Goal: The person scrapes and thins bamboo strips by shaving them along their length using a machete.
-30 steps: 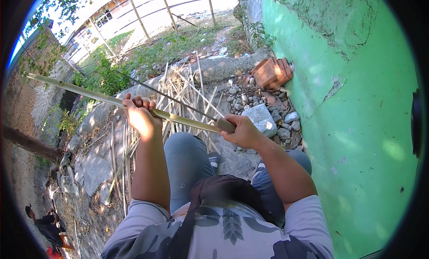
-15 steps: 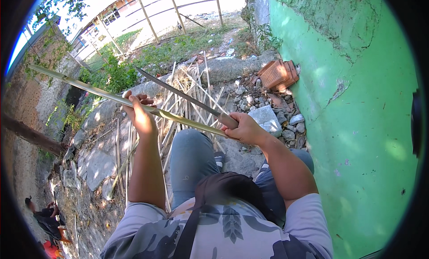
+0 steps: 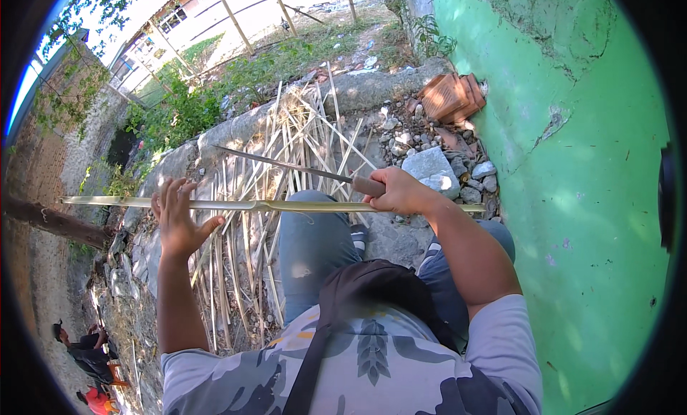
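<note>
With the pale bamboo strip (image 3: pixel 237 204) stretched crosswise over the near part of the heap of split strips (image 3: pixel 297 119), handling it well probably means seating the left hand (image 3: pixel 177 223) firmly, clear of the knife (image 3: pixel 311 170), with the edge turned away from the fingers. That hand, at the heap's left side, has fingers spread and thumb apart, the strip passing behind the fingers without a firm grasp showing. Right of the heap, the right hand (image 3: pixel 402 192) is clamped round the knife's handle; whether it also pinches the strip, I cannot tell.
</note>
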